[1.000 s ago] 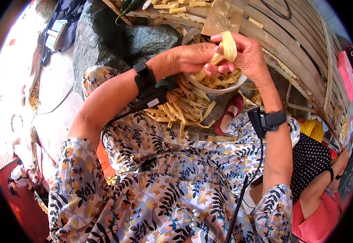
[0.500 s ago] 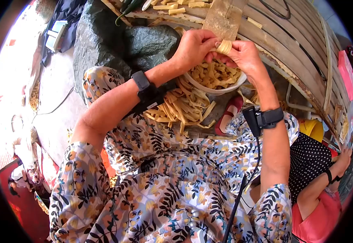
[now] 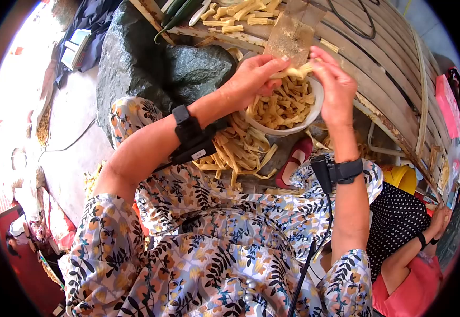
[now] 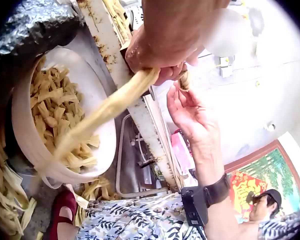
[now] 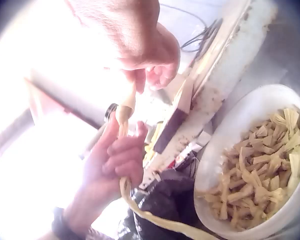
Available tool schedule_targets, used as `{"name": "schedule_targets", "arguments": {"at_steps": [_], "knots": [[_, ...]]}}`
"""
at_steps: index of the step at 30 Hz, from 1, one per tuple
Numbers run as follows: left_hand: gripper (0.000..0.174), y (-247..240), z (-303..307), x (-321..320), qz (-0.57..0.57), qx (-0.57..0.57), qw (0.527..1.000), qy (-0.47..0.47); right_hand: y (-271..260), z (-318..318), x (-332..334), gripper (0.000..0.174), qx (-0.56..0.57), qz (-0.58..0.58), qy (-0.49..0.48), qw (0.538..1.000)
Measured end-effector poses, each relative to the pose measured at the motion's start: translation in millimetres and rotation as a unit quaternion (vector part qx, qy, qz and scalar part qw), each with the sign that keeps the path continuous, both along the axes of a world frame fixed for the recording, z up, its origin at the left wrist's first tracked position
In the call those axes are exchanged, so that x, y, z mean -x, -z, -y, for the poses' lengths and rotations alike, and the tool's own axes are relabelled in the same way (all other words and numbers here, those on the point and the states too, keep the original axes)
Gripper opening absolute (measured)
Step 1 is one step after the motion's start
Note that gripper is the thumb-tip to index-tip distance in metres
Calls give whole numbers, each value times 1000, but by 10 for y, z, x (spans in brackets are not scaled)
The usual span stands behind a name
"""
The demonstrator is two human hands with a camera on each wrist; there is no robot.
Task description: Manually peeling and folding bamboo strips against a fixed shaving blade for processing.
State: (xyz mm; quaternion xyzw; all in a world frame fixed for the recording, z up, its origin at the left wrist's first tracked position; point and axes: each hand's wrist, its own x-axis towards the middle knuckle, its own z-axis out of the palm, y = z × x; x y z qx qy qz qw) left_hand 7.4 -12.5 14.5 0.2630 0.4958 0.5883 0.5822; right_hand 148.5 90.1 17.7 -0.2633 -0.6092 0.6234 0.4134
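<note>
Left hand (image 3: 253,74) is covering the near end of the strip (image 3: 296,71). Right hand (image 3: 337,84) is showing only its back to the head camera, so its grip is not showing there. Glare is washing out the left half of the right wrist view, and the strip's tail is running off that view's bottom edge. Left forearm (image 3: 150,138) is hiding part of the loose pile (image 3: 240,150). Dress (image 3: 214,248) is covering the heel of the red shoe (image 3: 295,158). Second person (image 3: 406,227) is getting cut off at the right edge.
</note>
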Motion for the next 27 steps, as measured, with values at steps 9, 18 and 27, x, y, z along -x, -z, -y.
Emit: {"name": "schedule_targets", "arguments": {"at_steps": [9, 18, 27], "knots": [[25, 31, 40, 85, -71, -26, 990, 115, -20, -98, -113, 25, 135, 74, -47, 987], [18, 82, 6, 139, -320, -96, 940, 69, -30, 41, -17, 31, 39, 128, -71, 988], [18, 90, 29, 131, -388, -91, 915, 65, -62, 173, 65, 16, 56, 136, -115, 982]]}}
